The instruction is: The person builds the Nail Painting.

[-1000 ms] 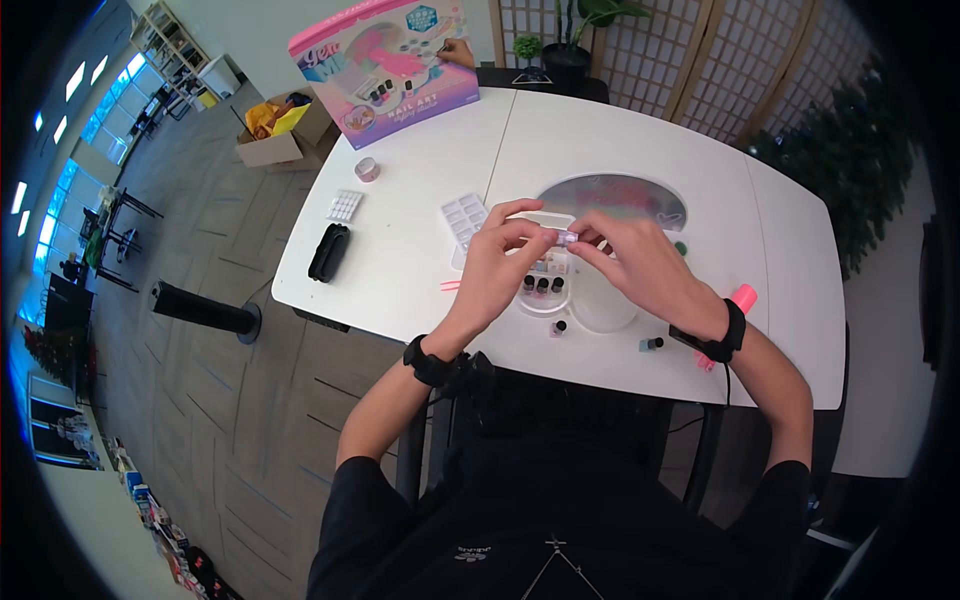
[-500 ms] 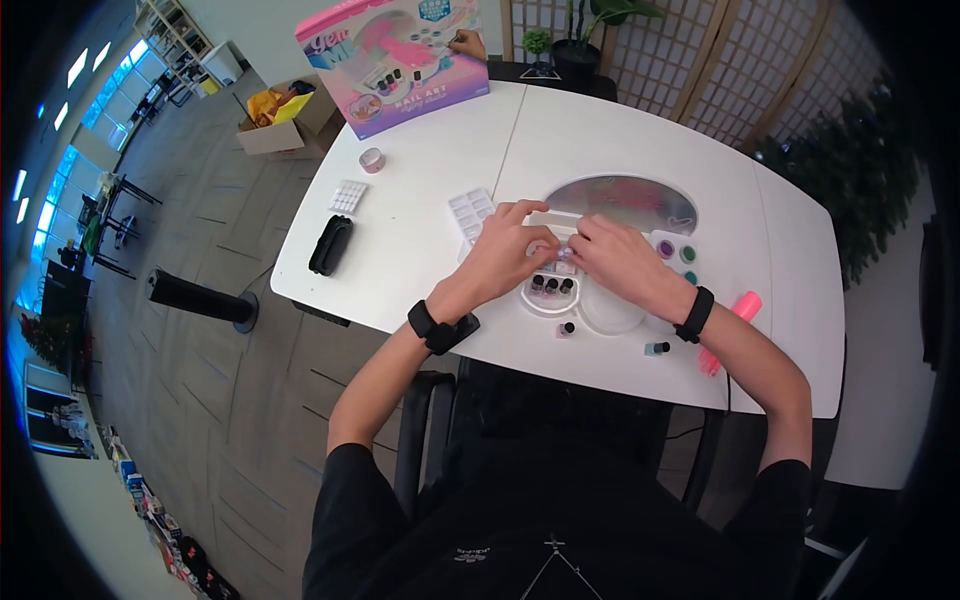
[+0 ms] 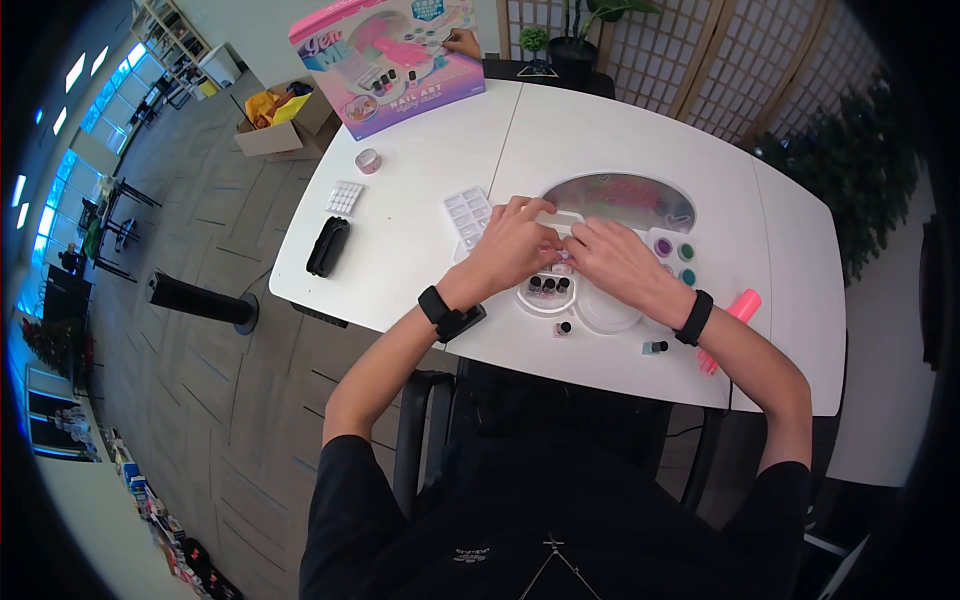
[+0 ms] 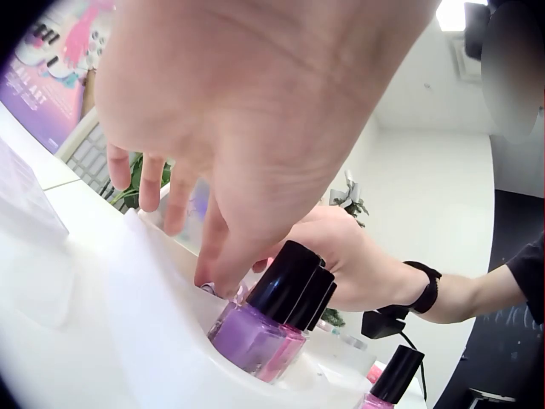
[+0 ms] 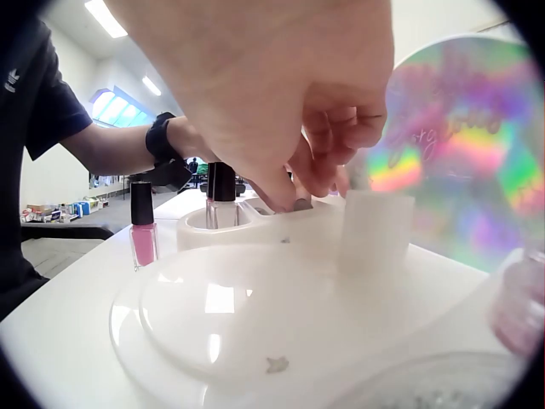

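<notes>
My left hand and right hand meet over the white nail-art tray, palms down. Between their fingertips is a small clear lavender piece, mostly covered by the fingers; its kind cannot be made out. The left thumb and forefinger reach low into the tray, beside a purple nail polish bottle with a black cap. In the right wrist view the right fingers curl in at a tray compartment behind the round raised platform. Several black-capped bottles stand in the tray's front holder.
An oval iridescent mirror rises behind the tray. Loose polish bottles, one pink and one teal, are near the front edge. A pink plastic hand lies right, a compartment tray left, a black case further left.
Both hands have come down from above the tray to its compartments, bringing the lavender piece with them. Over the last half second they have barely moved.
</notes>
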The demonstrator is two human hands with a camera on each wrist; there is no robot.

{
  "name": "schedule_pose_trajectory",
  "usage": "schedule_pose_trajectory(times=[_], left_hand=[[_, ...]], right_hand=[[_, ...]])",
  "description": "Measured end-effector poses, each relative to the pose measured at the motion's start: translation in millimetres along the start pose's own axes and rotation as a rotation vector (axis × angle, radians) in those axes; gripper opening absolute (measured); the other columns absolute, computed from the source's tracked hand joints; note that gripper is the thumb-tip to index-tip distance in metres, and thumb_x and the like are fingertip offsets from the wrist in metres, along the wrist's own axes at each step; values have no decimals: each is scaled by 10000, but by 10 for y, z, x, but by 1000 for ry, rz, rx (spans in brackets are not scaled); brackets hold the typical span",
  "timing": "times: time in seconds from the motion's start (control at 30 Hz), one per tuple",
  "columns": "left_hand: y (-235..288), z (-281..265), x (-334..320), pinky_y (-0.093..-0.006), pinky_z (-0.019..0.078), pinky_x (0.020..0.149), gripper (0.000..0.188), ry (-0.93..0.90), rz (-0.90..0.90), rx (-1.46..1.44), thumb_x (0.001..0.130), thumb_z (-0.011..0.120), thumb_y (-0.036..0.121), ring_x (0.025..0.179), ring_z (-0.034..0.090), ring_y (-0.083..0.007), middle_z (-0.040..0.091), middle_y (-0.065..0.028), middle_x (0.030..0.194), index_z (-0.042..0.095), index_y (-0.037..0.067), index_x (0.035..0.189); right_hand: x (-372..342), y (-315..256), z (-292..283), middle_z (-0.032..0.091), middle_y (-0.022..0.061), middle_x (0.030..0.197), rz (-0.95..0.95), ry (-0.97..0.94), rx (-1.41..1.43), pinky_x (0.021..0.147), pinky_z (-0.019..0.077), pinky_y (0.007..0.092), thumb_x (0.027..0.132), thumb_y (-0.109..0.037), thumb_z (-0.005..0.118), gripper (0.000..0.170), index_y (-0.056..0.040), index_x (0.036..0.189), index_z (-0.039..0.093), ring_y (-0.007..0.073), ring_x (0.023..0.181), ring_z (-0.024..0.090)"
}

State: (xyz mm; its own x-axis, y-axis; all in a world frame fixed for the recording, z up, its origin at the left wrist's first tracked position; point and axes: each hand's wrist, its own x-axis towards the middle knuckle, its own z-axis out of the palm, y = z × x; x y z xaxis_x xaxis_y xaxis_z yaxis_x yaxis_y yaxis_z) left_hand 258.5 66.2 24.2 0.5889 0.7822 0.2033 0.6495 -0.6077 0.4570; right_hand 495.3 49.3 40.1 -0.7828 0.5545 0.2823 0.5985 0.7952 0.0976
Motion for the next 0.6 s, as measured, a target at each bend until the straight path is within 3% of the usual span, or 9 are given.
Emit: schedule_pose_trajectory(times=[0.3, 0.6], left_hand=[[-2, 42, 39, -467, 407, 1151, 146, 49, 106, 156, 910, 829, 257, 1401, 502, -321, 615, -84, 1464, 877, 129, 964], [-100, -90, -101, -484, 452, 1116, 152, 121, 79, -28, 980, 766, 193, 1299, 569, -348, 643, -100, 1435, 848, 74, 1027]], right_hand=[[-20, -14, -52, 669, 50, 1025, -21, -70, 126, 927, 531, 393, 944, -148, 710, 120, -54, 928, 783, 224, 1070, 651], [-40, 63, 16, 747, 13, 1112, -68, -78, 199, 966, 501, 374, 942, -101, 700, 149, -81, 1060, 789, 210, 1094, 648]])
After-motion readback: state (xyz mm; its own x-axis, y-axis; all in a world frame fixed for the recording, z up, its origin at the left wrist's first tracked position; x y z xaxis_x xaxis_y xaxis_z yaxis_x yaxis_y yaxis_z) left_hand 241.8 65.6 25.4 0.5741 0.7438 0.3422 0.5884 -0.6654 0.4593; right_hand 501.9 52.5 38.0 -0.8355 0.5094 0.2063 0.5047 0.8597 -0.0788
